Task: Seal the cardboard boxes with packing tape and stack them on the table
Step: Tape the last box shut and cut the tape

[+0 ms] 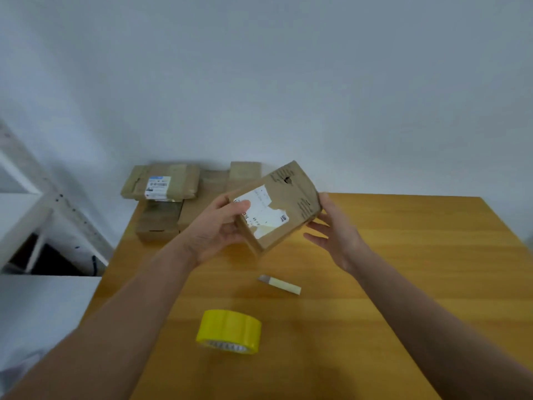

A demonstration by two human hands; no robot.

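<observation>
A small brown cardboard box (291,197) with a torn white label is held tilted above the wooden table (403,269). My left hand (215,226) grips its left end, thumb on the label. My right hand (334,229) has its fingers spread, and the fingertips touch the box's right side. A roll of yellow packing tape (229,330) lies on the table near me. A small cutter (279,284) with a cream handle lies between the tape and the box.
Several other cardboard boxes (161,181) are piled at the table's far left corner against the white wall. A white shelf frame (31,203) stands left of the table.
</observation>
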